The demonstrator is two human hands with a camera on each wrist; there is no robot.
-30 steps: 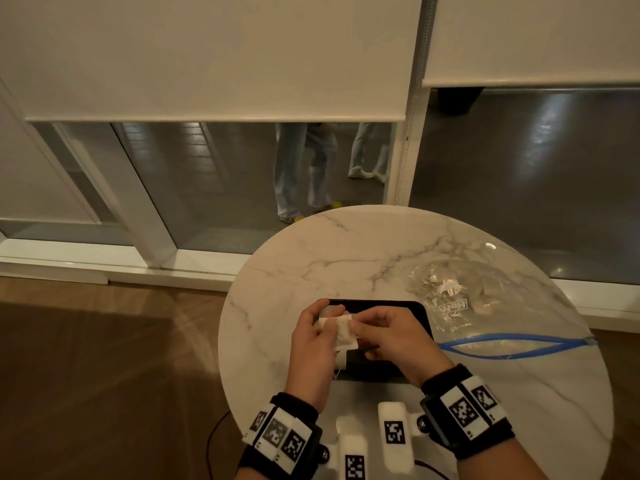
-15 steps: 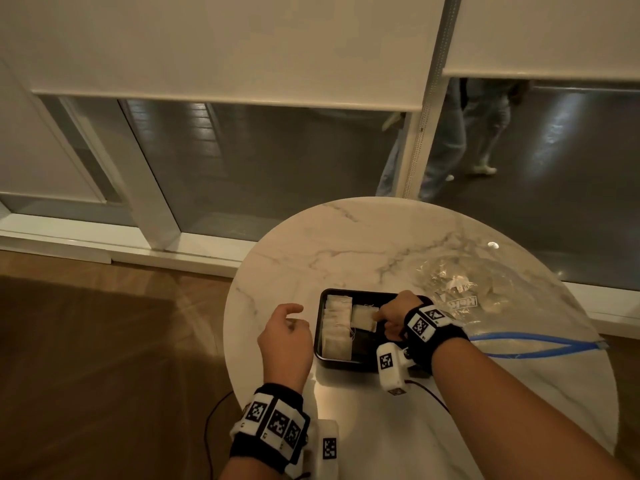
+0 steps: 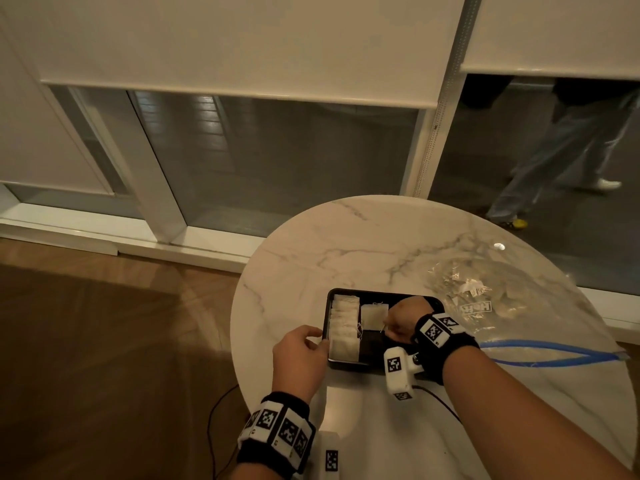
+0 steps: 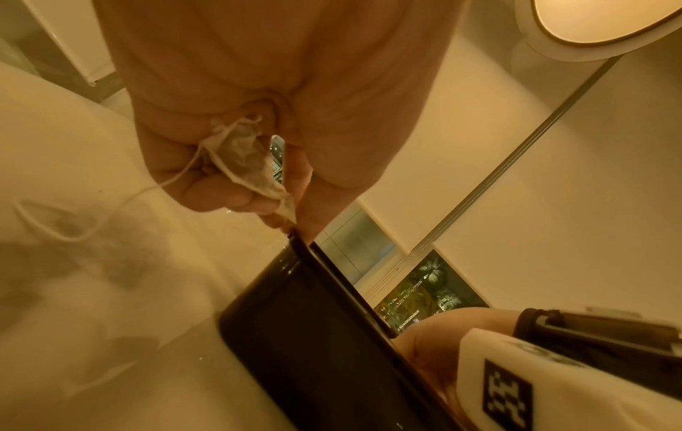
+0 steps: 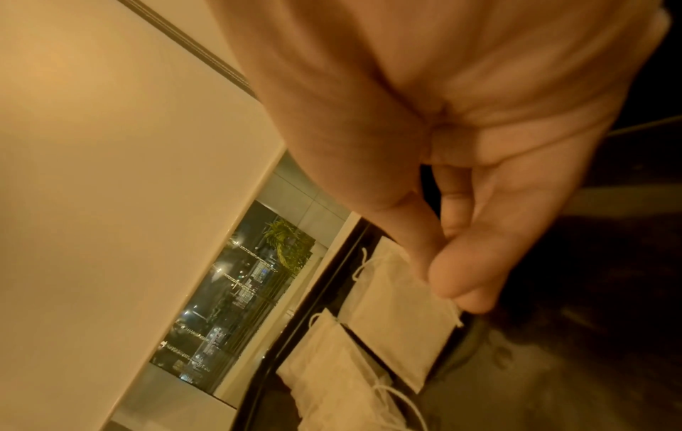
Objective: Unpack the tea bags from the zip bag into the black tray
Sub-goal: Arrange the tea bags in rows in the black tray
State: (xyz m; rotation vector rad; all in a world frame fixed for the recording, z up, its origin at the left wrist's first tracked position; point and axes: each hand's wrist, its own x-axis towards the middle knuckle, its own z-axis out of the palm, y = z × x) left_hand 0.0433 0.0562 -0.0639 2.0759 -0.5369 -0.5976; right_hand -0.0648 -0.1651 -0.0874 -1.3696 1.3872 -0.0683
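The black tray (image 3: 379, 293) sits on the marble table with a row of tea bags (image 3: 343, 329) along its left side. My right hand (image 3: 387, 323) reaches over the tray and pinches the right edge of one flat tea bag (image 3: 373, 317) lying beside the row; the right wrist view shows thumb and finger on that tea bag (image 5: 400, 323). My left hand (image 3: 320, 341) is at the tray's left rim. In the left wrist view its curled fingers (image 4: 221, 189) hold a crumpled tea bag (image 4: 247, 163) with a dangling string. The clear zip bag (image 3: 502, 306) lies to the right, several tea bags inside.
The zip bag's blue zip strip (image 3: 554, 351) lies open towards the table's right edge. Bare marble (image 3: 346, 244) lies behind the tray. A dark cable (image 3: 214, 420) hangs off the table's near left. Behind the glass a person (image 3: 554, 161) walks past.
A second ago both hands held tea bags together above the tray. The right hand has gone down into the tray with one bag; the left hand pulled left, then came back to the tray's rim.
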